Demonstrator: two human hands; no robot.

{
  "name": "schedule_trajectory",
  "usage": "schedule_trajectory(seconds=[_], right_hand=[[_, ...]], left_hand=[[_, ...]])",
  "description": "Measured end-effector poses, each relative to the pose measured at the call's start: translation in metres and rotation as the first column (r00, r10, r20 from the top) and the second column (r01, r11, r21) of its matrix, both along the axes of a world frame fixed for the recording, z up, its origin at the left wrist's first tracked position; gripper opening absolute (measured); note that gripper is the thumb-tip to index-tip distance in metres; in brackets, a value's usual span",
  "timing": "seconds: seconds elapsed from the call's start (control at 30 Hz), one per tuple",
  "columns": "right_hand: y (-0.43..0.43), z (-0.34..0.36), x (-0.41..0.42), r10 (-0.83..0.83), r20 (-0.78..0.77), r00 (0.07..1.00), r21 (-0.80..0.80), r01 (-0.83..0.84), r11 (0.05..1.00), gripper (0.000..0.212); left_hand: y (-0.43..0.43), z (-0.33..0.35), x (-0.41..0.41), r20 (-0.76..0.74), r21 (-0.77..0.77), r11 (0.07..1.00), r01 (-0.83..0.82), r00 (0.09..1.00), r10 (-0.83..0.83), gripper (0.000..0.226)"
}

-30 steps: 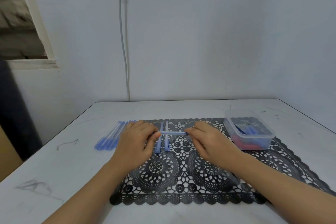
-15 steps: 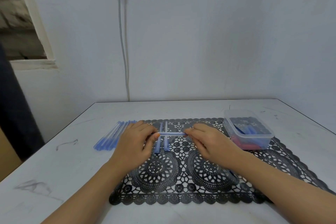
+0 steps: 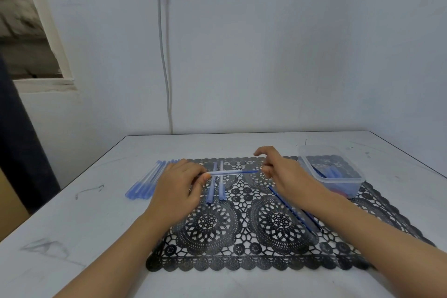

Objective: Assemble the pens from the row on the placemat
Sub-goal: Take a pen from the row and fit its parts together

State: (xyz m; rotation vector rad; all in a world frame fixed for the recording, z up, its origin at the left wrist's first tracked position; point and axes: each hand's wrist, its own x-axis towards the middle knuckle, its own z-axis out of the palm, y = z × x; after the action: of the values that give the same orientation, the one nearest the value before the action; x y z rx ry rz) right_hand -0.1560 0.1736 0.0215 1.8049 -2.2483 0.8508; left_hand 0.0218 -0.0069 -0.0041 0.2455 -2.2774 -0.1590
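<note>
Near, by my right forearm: loose refills [image 3: 290, 208] on the placemat [image 3: 217, 261]. Mid-mat: left hand [image 3: 176, 184] grips a clear barrel [image 3: 227, 172]; right hand [image 3: 278, 169] pinches a blue refill [image 3: 250, 171], partly inserted. Two unfilled barrels [image 3: 221, 189] lie just beyond. Finished pens [image 3: 145, 184] are piled off the mat's left edge. Judged well past halfway.

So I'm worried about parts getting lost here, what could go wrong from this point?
The thin refill juts partly out of the barrel that the left hand holds; it could bend or slip free near the right hand. The right forearm passes over a loose pen part on the placemat and might sweep it off.
</note>
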Motion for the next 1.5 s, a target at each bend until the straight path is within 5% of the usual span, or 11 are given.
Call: schedule_trajectory(seconds=[0.13, 0.37, 0.93, 1.2, 1.5], right_hand=[[-0.001, -0.002, -0.002, -0.021, 0.059, 0.998, -0.012, 0.021, 1.000, 0.007], [-0.004, -0.017, -0.006, -0.046, 0.002, 0.999, 0.162, 0.045, 0.986, 0.019], [-0.005, -0.020, 0.001, -0.045, -0.050, 0.998, 0.281, 0.057, 0.958, 0.025], [-0.003, -0.015, 0.001, -0.041, -0.034, 0.999, 0.247, 0.048, 0.968, 0.036], [0.001, -0.004, 0.009, -0.104, 0.021, 0.994, -0.007, 0.104, 0.995, 0.038]], left_hand=[[0.000, 0.001, 0.000, 0.002, -0.009, 1.000, -0.006, 1.000, 0.006, 0.031], [0.002, 0.001, 0.000, 0.007, -0.021, 1.000, -0.017, 1.000, 0.017, 0.030], [0.000, -0.001, -0.001, 0.016, -0.027, 0.999, -0.021, 1.000, 0.021, 0.029], [-0.001, -0.001, -0.001, 0.021, -0.031, 0.999, -0.027, 0.999, 0.028, 0.030], [-0.002, -0.003, -0.001, 0.016, -0.055, 0.998, -0.024, 1.000, 0.025, 0.030]])
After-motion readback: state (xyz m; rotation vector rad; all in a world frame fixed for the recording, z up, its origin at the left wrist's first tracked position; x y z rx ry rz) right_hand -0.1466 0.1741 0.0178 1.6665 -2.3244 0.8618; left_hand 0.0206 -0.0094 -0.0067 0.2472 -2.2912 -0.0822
